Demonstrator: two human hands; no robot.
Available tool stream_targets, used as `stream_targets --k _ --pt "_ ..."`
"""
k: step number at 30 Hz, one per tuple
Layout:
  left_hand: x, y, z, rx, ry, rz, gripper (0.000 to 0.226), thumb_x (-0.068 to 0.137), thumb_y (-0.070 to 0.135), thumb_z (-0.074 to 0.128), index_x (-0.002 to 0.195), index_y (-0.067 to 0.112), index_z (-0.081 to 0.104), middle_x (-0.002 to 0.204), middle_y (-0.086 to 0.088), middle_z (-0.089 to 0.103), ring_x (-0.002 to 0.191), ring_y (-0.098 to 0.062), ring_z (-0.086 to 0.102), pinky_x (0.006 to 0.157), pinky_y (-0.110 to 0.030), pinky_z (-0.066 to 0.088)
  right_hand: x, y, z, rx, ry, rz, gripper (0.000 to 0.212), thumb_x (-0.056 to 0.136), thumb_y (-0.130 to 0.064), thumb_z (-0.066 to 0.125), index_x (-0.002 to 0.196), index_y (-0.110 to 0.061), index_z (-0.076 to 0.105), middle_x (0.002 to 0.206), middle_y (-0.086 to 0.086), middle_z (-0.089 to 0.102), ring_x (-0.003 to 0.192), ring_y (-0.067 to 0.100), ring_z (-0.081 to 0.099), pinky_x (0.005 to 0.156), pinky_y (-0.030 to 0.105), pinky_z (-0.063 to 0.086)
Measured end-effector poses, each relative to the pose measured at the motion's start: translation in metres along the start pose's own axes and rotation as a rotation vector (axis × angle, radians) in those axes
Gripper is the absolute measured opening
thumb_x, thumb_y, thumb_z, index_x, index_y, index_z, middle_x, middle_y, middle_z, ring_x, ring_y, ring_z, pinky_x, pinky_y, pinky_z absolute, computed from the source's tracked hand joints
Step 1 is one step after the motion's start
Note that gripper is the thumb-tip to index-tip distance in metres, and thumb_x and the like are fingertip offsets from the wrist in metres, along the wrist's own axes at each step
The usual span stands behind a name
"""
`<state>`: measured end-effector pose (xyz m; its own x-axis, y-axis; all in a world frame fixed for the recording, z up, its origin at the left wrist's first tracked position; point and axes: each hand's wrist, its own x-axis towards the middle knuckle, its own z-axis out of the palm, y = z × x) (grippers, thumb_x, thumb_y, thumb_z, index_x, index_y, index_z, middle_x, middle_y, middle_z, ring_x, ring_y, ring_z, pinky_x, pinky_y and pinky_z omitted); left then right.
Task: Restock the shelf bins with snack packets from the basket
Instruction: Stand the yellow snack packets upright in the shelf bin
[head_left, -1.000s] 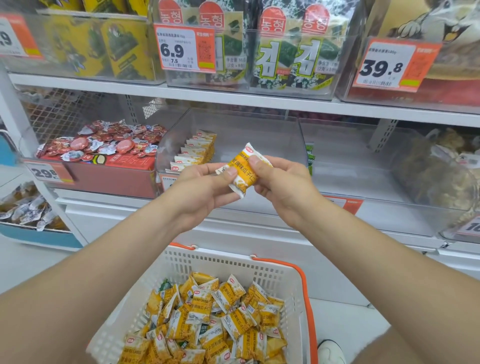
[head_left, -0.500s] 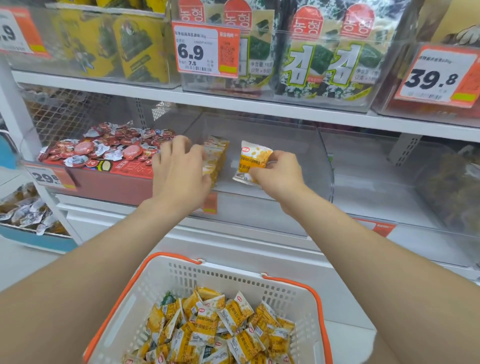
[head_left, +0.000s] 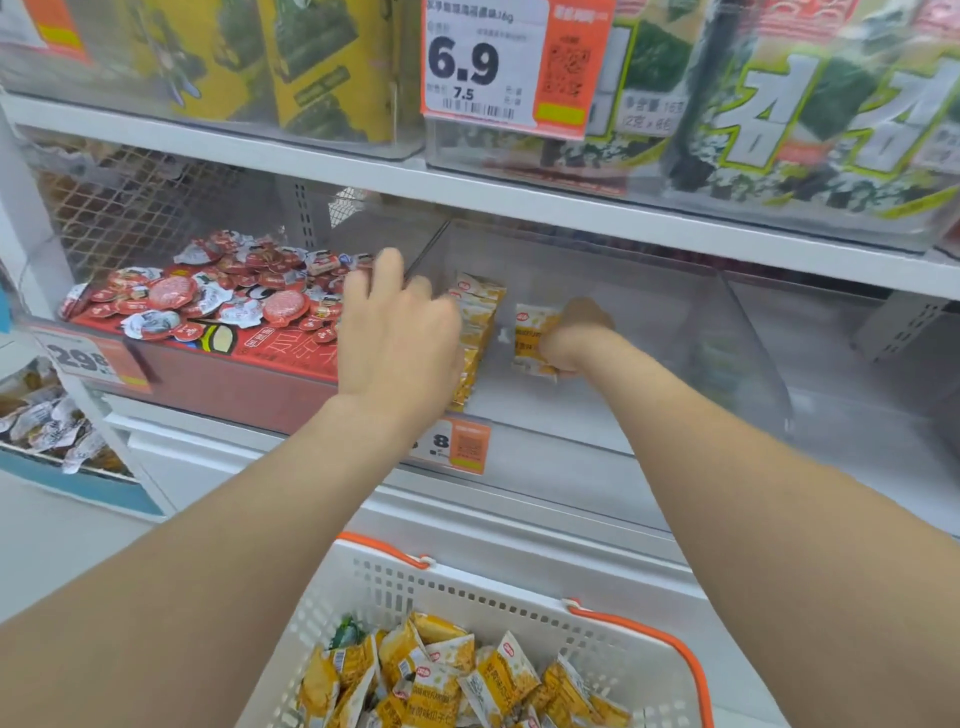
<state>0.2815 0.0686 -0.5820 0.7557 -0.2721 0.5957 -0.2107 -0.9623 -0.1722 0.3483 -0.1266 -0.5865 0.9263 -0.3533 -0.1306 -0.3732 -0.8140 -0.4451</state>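
Head view: right hand (head_left: 574, 340) pinches a yellow packet (head_left: 530, 332) upright inside the clear bin (head_left: 623, 415); left hand (head_left: 400, 338), fingers relaxed, touches the packet row (head_left: 480, 325).

Upper centre: orange-white price tag (head_left: 501, 62) is showing 6.9, hanging in front of seaweed packs (head_left: 779, 104) w/ green-white Korean lettering at upper right. Upper left: yellow packs (head_left: 311, 62) are standing upright, blurred. Mid left: red foil-lidded cups (head_left: 223, 296) are lying heaped in a red carton (head_left: 249, 374), w/ a 29.8 tag (head_left: 85, 361) hanging at its front-left corner & wire mesh (head_left: 130, 218) standing behind. Lower left: silvery wrapped snacks (head_left: 47, 421) are lying in a blue tray (head_left: 78, 480).
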Motion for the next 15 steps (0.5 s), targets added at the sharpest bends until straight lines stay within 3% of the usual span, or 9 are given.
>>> stream_targets --k 2,4,6,8,10,13,15 --pt "0.003 0.004 0.007 -0.034 0.019 0.126 0.008 0.078 0.015 0.075 0.085 0.018 0.072 0.083 -0.004 0.069 0.099 -0.033 0.052 0.083 -0.043 0.035 0.016 -0.005 0.003 0.006 0.031 0.014 0.036 0.091 -0.001 0.059 0.126 -0.001 0.052 0.113 0.016 0.061 0.108 0.034 0.066 0.054 0.032 0.049" --pt "0.007 0.006 0.014 -0.144 -0.026 0.234 0.022 0.076 0.007 0.076 0.091 0.021 0.070 0.083 -0.001 0.070 0.094 -0.032 0.057 0.078 -0.041 0.039 0.028 -0.009 0.008 -0.003 0.083 0.002 0.044 0.091 -0.002 0.062 0.132 0.001 0.048 0.126 0.018 0.061 0.119 0.034 0.063 0.074 0.036 0.058" --pt "0.008 0.005 0.020 -0.246 -0.127 0.253 0.024 0.085 0.008 0.073 0.101 0.025 0.066 0.087 -0.001 0.071 0.090 -0.032 0.065 0.072 -0.039 0.043 0.040 -0.012 0.016 0.020 0.163 -0.012 0.043 0.091 -0.009 0.066 0.130 0.000 0.050 0.133 0.018 0.059 0.123 0.033 0.060 0.090 0.033 0.054" --pt "0.007 0.002 0.023 -0.333 -0.228 0.193 0.007 0.099 0.025 0.063 0.105 0.027 0.063 0.094 -0.004 0.071 0.092 -0.033 0.068 0.075 -0.040 0.049 0.047 -0.012 0.023 0.039 0.264 -0.018 0.036 0.092 -0.011 0.067 0.125 -0.002 0.054 0.131 0.018 0.060 0.122 0.033 0.061 0.087 0.032 0.052" --pt "0.006 0.000 0.019 -0.374 -0.273 0.158 0.011 0.103 0.035 0.057 0.101 0.027 0.064 0.098 -0.005 0.071 0.096 -0.033 0.068 0.083 -0.045 0.053 0.051 -0.012 0.028 -0.018 0.353 -0.064 0.029 0.095 -0.008 0.063 0.122 -0.002 0.055 0.130 0.018 0.060 0.121 0.033 0.061 0.082 0.032 0.047" --pt "0.005 -0.001 0.017 -0.360 -0.288 0.191 0.014 0.103 0.037 0.058 0.101 0.027 0.067 0.103 -0.003 0.069 0.103 -0.029 0.066 0.092 -0.047 0.051 0.053 -0.013 0.033 -0.033 0.396 -0.119 0.050 0.094 -0.004 0.064 0.140 0.001 0.042 0.135 0.021 0.055 0.123 0.035 0.057 0.080 0.031 0.041" --pt "0.007 -0.002 0.014 -0.377 -0.321 0.227 0.011 0.102 0.036 0.061 0.098 0.029 0.069 0.106 -0.002 0.066 0.106 -0.026 0.063 0.086 -0.041 0.049 0.052 -0.014 0.036 -0.014 0.376 -0.181 0.053 0.092 0.004 0.060 0.140 -0.004 0.041 0.124 0.022 0.056 0.115 0.039 0.058 0.077 0.031 0.040"
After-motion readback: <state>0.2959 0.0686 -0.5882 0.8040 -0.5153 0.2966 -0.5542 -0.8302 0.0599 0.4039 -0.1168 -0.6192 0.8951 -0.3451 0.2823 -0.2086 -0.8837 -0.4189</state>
